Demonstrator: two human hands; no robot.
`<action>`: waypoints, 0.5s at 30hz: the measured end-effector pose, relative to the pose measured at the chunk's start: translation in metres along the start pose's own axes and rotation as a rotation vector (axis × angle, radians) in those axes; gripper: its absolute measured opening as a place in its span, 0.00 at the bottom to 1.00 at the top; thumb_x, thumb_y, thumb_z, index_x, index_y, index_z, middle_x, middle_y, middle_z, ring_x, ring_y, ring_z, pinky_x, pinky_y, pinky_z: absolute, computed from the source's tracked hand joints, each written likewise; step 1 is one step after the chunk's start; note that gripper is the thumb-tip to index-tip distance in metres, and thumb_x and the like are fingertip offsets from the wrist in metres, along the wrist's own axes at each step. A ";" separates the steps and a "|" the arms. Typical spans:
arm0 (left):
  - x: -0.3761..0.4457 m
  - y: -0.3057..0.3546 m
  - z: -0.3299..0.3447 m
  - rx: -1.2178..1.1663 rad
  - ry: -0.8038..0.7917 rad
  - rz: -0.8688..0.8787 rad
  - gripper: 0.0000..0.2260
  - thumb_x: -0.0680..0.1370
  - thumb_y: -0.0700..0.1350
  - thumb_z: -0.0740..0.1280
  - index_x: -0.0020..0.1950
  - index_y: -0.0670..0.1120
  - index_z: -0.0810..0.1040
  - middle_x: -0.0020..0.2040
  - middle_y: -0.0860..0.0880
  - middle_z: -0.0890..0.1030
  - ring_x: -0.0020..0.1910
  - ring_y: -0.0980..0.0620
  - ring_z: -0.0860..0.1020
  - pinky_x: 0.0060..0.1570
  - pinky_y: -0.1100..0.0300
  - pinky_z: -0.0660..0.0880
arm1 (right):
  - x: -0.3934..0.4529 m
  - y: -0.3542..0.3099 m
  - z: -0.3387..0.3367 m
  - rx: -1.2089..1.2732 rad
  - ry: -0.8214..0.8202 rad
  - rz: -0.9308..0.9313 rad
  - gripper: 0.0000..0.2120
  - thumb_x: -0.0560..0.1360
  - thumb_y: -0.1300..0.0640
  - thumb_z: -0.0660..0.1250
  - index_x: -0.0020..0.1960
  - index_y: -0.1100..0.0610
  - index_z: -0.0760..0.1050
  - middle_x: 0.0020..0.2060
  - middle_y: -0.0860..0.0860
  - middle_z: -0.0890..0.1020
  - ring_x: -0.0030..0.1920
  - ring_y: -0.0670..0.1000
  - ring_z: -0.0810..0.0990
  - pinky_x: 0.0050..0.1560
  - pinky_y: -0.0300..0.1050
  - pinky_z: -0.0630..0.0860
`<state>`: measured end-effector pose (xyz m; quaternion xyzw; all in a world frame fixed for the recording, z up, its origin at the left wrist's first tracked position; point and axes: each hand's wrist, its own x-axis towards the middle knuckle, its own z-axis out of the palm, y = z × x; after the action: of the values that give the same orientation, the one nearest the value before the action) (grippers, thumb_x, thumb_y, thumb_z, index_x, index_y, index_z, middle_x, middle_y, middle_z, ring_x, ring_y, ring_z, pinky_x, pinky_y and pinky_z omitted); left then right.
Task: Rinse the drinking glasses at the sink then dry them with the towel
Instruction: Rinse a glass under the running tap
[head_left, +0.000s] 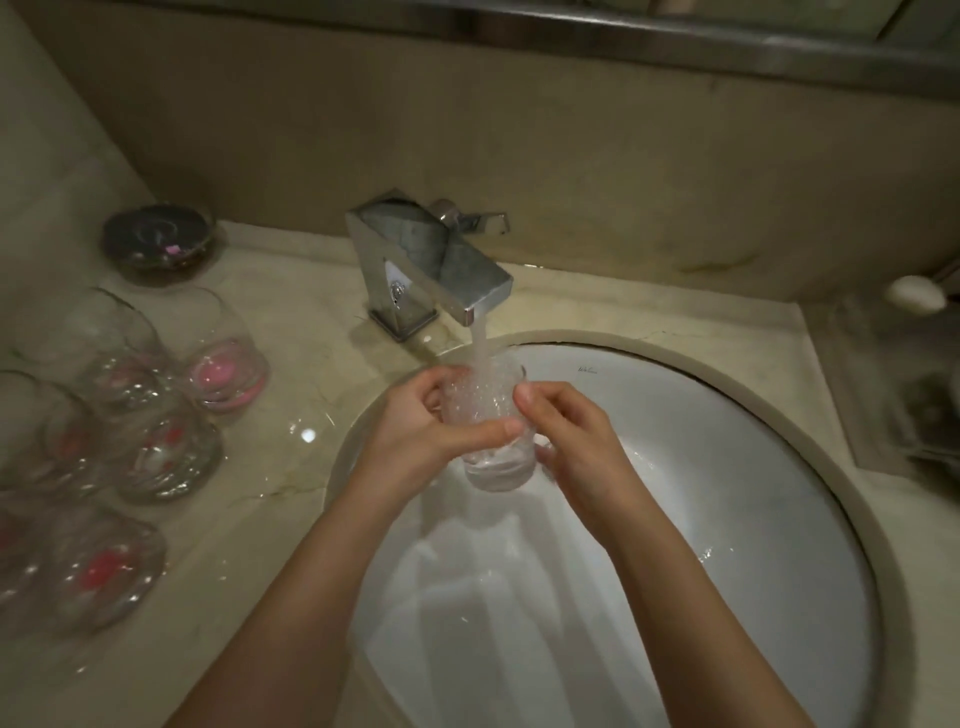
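A clear drinking glass (491, 441) stands upright under the square chrome faucet (431, 265), and water runs from the spout into it. My left hand (421, 431) grips the glass from the left, thumb across its front. My right hand (566, 441) holds it from the right, fingers on the rim and side. Both are over the white round sink (727, 467). Several more clear glasses (156, 447) with pink or red in their bases stand on the marble counter at the left. No towel is in view.
A dark round glass dish (158, 236) sits at the back left corner of the counter (291, 322). A white soap-like object (917, 293) lies at the right edge. The wall rises close behind the faucet. Wet patches shine on the counter.
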<state>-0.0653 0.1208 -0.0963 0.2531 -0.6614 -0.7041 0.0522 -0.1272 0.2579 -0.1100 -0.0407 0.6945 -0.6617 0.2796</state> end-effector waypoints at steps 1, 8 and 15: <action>-0.003 0.001 0.000 0.036 0.014 -0.002 0.27 0.55 0.43 0.79 0.52 0.49 0.79 0.45 0.52 0.85 0.42 0.59 0.83 0.40 0.68 0.77 | -0.002 -0.002 -0.003 -0.005 -0.029 0.009 0.25 0.65 0.39 0.74 0.54 0.55 0.79 0.52 0.55 0.83 0.56 0.56 0.81 0.62 0.57 0.75; -0.016 0.016 0.003 0.275 0.130 -0.025 0.29 0.62 0.37 0.81 0.60 0.46 0.77 0.51 0.51 0.80 0.44 0.57 0.78 0.35 0.79 0.69 | 0.001 -0.030 -0.016 -0.107 -0.171 0.186 0.18 0.76 0.49 0.68 0.64 0.52 0.74 0.57 0.50 0.81 0.60 0.51 0.78 0.61 0.50 0.74; -0.006 0.022 0.005 0.271 0.108 -0.050 0.28 0.61 0.38 0.82 0.57 0.50 0.76 0.48 0.53 0.80 0.42 0.61 0.76 0.35 0.79 0.68 | 0.033 -0.098 0.004 -0.044 0.016 0.017 0.24 0.80 0.50 0.62 0.74 0.52 0.64 0.71 0.48 0.70 0.69 0.50 0.69 0.69 0.51 0.67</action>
<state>-0.0677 0.1252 -0.0732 0.3115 -0.7401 -0.5950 0.0355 -0.1841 0.2282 -0.0284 -0.0357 0.7114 -0.6442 0.2788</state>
